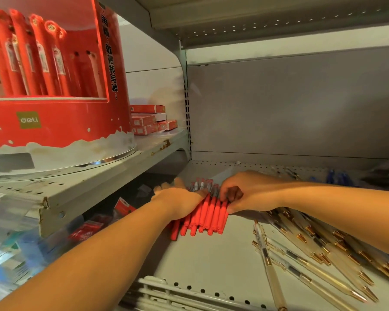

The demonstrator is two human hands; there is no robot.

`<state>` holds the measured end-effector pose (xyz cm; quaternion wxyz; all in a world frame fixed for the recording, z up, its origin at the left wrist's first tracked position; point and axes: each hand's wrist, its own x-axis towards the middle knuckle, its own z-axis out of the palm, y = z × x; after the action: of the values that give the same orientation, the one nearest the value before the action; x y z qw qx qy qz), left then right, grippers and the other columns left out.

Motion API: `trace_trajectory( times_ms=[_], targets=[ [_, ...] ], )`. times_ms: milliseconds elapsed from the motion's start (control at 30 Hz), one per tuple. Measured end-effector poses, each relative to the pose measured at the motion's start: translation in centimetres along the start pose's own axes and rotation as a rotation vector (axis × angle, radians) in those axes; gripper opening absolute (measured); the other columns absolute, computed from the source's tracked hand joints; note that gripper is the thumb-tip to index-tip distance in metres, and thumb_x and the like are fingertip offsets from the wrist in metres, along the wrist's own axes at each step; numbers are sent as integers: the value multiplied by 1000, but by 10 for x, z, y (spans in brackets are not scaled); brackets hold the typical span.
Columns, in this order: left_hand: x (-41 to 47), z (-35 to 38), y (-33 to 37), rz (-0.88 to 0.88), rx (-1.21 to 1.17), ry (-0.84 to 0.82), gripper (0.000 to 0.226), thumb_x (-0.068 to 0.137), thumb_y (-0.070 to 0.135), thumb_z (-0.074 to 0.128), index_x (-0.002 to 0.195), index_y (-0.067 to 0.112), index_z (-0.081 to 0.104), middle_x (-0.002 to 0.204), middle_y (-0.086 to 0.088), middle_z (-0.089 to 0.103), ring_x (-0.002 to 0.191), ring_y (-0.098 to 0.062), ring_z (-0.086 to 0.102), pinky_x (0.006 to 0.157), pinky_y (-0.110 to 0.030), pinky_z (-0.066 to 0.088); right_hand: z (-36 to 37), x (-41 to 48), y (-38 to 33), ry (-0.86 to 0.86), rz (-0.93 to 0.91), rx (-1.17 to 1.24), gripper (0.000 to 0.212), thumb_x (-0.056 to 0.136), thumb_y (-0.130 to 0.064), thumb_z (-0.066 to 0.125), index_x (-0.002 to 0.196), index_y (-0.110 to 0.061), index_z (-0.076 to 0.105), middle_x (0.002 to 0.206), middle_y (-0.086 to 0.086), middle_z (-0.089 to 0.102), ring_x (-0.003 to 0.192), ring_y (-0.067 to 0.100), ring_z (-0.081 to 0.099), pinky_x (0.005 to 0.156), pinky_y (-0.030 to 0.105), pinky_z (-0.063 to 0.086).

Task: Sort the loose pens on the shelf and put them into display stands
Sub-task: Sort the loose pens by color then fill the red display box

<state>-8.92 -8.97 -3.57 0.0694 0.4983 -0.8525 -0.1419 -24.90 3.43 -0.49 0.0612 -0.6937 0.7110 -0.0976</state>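
Several red pens (pixel 208 215) lie side by side in a row on the pale shelf board (pixel 211 261). My left hand (pixel 177 196) lies flat against the row's left side, fingers straight. My right hand (pixel 245 194) curls over the row's right side, thumb and fingers pinching the outer pens. A round red display stand (pixel 54 122) with red pens standing in its slots sits on the higher shelf at the left. Several clear pens with gold tips (pixel 312 248) lie loose to the right.
Small red boxes (pixel 151 121) are stacked behind the stand. Blue pens (pixel 337 177) lie at the back right. Red packets (pixel 85 230) sit in the dark gap under the left shelf. A perforated rail (pixel 189 290) edges the shelf front.
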Motion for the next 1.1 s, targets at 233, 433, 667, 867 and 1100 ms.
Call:
trace_trajectory(
  times_ms=[233,433,667,867,1100],
  targets=[
    [1,-4,0,12,4,6,103,75,91,25,150,21,22,151,-21,33,137,-44,31,111,-54,30,-12,-27,-8,73,75,-15,14,91,-38,62,104,-38,62,89,-19,59,79,-3,56,63,16,40],
    [-7,-7,2,29,43,70,93,83,84,23,150,20,22,152,-21,30,132,-43,39,107,-54,38,-30,-89,-39,-101,290,-46,47,78,-71,58,87,-25,60,69,-8,57,58,6,49,57,23,41],
    [-24,-17,24,190,166,203,75,92,70,29,146,18,32,147,-20,36,133,-41,35,105,-50,33,-17,-115,-72,-320,383,-146,45,77,-65,64,93,-32,39,87,-8,56,76,9,54,61,28,46],
    [-44,-16,45,487,233,281,32,91,49,44,95,21,60,104,-5,58,102,-27,49,100,-46,32,-7,-110,-76,-297,409,-253,43,85,-43,59,113,-20,35,89,0,57,80,16,57,66,32,49],
    [-61,-12,65,578,-166,104,19,88,25,56,84,9,65,85,-10,67,82,-30,60,67,-34,50,3,-89,-61,-153,411,-139,15,95,-20,49,103,-9,43,79,6,53,63,17,46,52,28,37]
  ],
)
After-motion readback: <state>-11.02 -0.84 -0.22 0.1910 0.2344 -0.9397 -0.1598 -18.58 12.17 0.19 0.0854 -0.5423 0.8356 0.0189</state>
